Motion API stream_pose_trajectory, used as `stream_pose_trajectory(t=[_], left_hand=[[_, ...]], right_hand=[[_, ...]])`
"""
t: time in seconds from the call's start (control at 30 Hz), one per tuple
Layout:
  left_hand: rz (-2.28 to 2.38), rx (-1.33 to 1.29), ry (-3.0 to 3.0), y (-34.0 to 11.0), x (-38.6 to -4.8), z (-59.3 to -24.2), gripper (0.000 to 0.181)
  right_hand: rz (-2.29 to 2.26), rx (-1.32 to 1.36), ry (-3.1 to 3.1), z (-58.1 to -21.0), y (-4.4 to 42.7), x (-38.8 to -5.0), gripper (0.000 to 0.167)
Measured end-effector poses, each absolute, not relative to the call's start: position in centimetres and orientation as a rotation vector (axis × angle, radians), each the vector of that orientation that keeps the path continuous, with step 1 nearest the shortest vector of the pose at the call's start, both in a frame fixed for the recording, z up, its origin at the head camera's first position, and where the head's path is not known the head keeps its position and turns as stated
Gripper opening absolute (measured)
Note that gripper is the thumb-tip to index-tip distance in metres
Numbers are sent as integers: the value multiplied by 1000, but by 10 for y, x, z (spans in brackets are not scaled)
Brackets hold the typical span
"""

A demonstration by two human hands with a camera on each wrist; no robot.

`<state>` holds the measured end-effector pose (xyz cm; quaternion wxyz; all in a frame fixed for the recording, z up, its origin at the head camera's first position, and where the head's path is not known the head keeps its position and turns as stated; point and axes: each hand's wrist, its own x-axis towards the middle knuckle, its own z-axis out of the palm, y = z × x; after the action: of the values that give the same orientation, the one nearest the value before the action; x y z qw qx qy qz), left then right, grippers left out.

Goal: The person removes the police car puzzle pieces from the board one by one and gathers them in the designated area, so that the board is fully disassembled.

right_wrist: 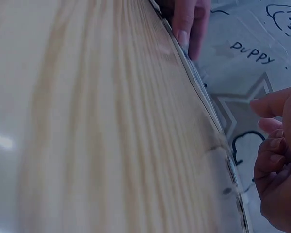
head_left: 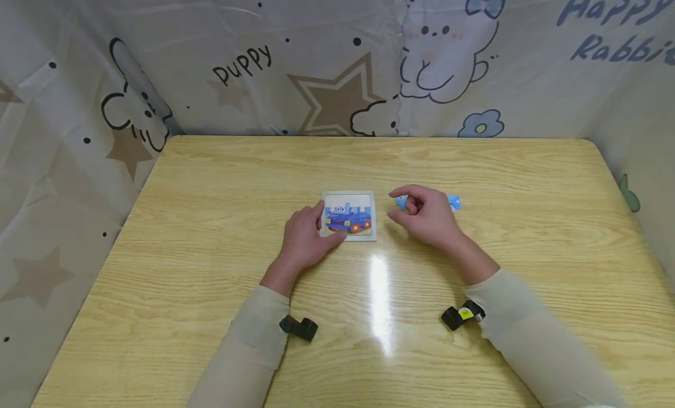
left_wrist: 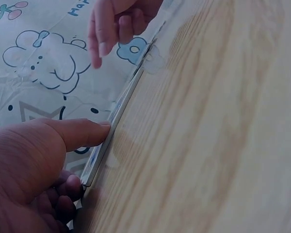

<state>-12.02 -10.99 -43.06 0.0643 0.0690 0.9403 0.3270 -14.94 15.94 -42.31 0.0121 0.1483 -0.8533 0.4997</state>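
Note:
A small square puzzle board point(head_left: 375, 216) with a pale rim lies flat on the table, showing a blue vehicle with red wheels; a white strip runs along the top of its picture. My left hand point(head_left: 307, 237) holds the board by its lower left corner, thumb on the near edge and fingers along the left side. To the right of the board, my right hand point(head_left: 428, 216) is held over blue puzzle pieces point(head_left: 454, 202), which it partly covers. Its thumb and index finger stand apart with nothing visible between them; the other fingers are curled in.
The wood-grain table point(head_left: 211, 267) has a far edge against a printed cloth point(head_left: 253, 103) with cartoon animals and stars. Cloth also hangs at the left and right sides. Each wrist carries a small black camera point(head_left: 299, 327). Light glares on the table below the board.

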Motion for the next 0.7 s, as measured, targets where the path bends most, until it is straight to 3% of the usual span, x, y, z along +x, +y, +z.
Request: stream_pose_trajectory(t=[0.4, 0.7], left_hand=[[967, 228, 2845, -110, -121, -429, 82], [994, 277, 2879, -110, -121, -429, 62]], right_hand=[[1623, 627, -2674, -424, 116, -157, 33], [1666, 663, -2718, -427, 87, -166, 37]])
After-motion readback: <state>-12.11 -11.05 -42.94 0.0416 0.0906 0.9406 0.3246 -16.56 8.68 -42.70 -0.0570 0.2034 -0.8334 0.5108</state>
